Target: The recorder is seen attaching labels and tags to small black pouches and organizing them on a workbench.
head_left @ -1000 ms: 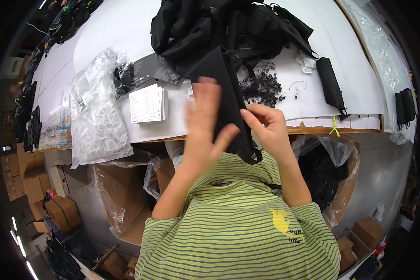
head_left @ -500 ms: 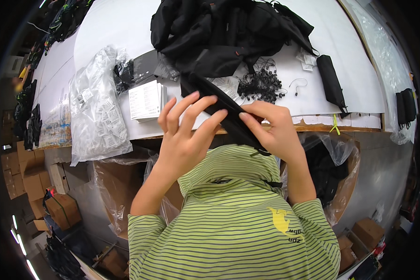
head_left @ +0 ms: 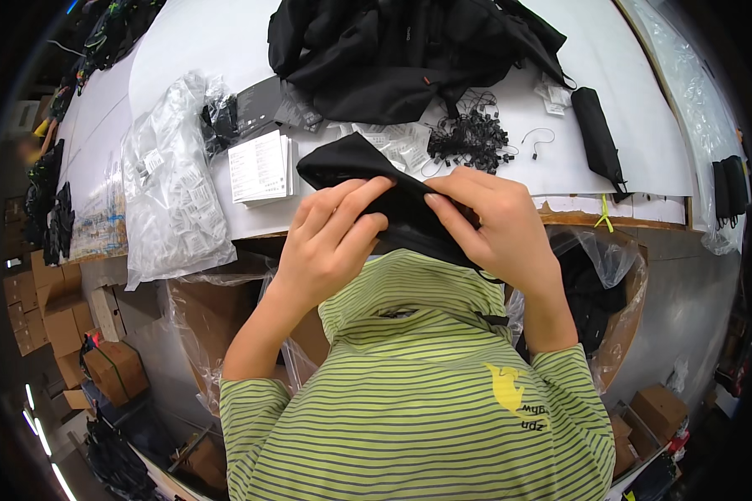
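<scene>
Both our hands pinch a black fabric pouch just off the near edge of the white table.

The black fabric pouch [head_left: 376, 188] hangs in the air over the table's [head_left: 627, 100] front edge, one end over the tabletop, the other running down toward our striped shirt [head_left: 418, 392]. Our left hand [head_left: 330, 238] grips it with fingers curled over the top, thumb beneath; our right hand [head_left: 497, 225] pinches it likewise from the other side, fingertips nearly meeting. A stack of white cards [head_left: 259, 167] sits just left, black clips [head_left: 472, 134] just behind, a heap of black bags [head_left: 409, 50] farther back, and a plastic bag pile [head_left: 171, 200] at the left edge. A lined carton [head_left: 610, 284] gapes below the table on our right.
</scene>
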`<state>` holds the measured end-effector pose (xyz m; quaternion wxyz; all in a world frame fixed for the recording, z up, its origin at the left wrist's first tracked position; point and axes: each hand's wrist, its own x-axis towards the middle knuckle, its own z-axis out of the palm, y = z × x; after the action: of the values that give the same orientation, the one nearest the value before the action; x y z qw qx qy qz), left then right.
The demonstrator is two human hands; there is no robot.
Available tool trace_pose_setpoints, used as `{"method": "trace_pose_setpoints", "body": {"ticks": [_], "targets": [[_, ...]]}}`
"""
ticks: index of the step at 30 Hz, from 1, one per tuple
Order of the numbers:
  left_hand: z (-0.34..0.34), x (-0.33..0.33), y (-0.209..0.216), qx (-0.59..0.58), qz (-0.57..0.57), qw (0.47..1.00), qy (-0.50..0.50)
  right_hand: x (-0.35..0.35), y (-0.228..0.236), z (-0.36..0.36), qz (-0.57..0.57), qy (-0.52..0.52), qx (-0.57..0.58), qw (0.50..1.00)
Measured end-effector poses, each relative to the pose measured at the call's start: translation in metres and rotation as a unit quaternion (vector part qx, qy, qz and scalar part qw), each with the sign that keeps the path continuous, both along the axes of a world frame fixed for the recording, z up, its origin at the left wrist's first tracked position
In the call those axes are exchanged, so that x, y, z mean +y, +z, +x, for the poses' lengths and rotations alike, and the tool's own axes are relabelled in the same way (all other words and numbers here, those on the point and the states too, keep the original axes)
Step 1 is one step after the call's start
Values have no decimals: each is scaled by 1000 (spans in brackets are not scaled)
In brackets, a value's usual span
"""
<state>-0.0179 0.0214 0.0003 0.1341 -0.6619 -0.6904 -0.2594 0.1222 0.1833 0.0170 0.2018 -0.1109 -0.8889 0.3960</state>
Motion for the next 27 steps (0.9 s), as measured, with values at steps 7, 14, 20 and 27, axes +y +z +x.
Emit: {"method": "trace_pose_setpoints", "body": {"ticks": [7,14,20,27], "targets": [[-2,-2,-6,-26,-19,999,-28,-3,-10,-3,-37,38,23,998],[-3,-2,-11,-34,-4,999,-40,-4,-13,-2,-48,52,10,997],[-2,-6,-8,-47,-26,998,-32,4,-13,-3,-150,51,-95,983],[1,-27,-15,-373,-133,915,76,28,-65,46,-425,178,-159,873]]}}
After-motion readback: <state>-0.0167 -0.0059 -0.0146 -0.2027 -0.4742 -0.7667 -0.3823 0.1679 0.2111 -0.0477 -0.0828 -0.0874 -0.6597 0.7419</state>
